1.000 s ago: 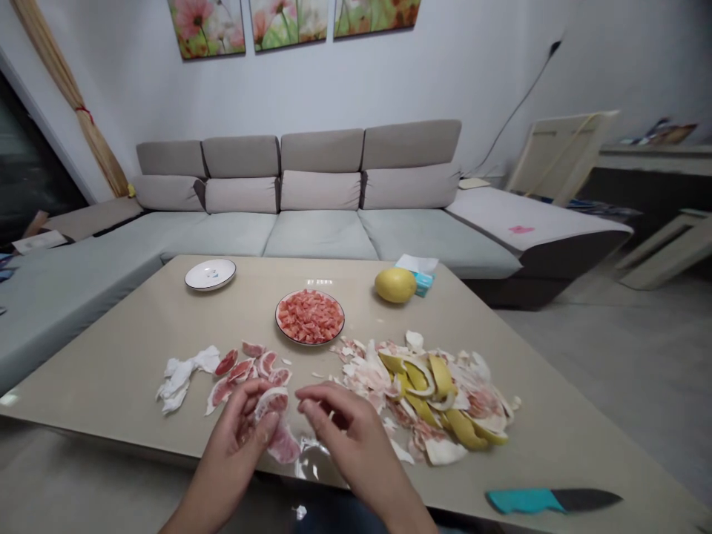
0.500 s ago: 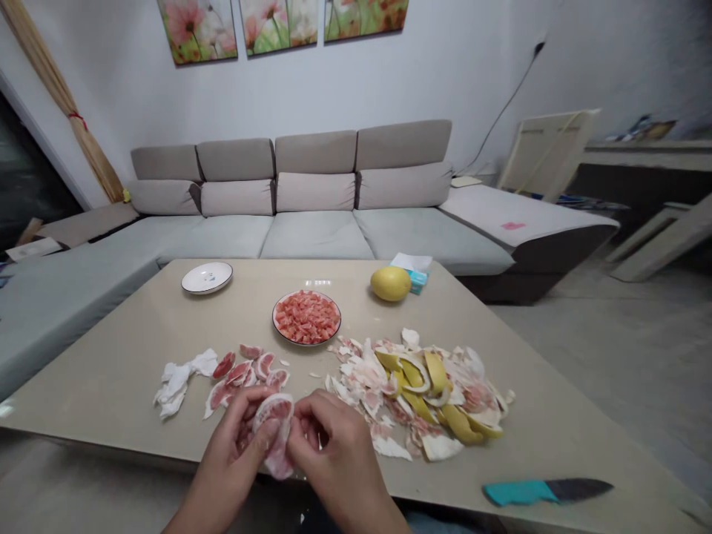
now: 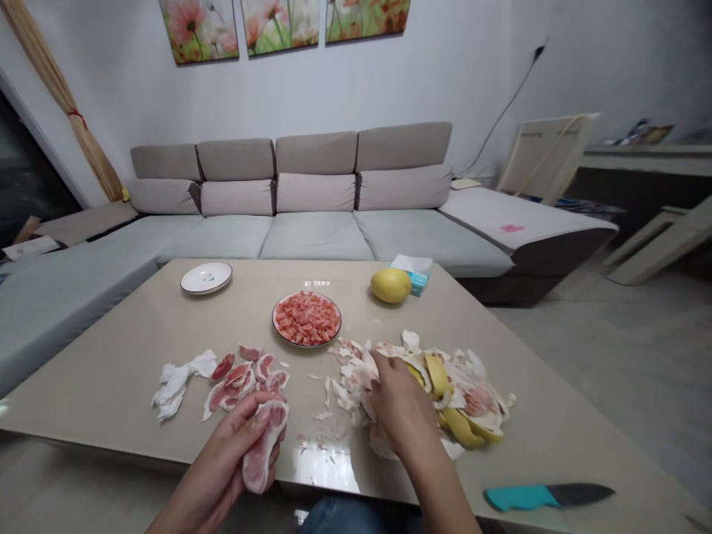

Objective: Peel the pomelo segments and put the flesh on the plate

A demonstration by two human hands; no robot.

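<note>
The beige worktop (image 3: 139, 326) spreads ahead of the fingers. Under the right hand (image 3: 403, 408) lies a heap of pomelo peel (image 3: 467, 393); its fingers press down into it, and whether they pinch any is hidden. The left hand (image 3: 219, 452) cradles a pomelo segment (image 3: 262, 445), fingers curled around it. Ahead of those fingers sit torn segments (image 3: 245, 374) and a plate of pomelo flesh (image 3: 306, 319). A knife (image 3: 548, 497) lies right of the right fingers.
</note>
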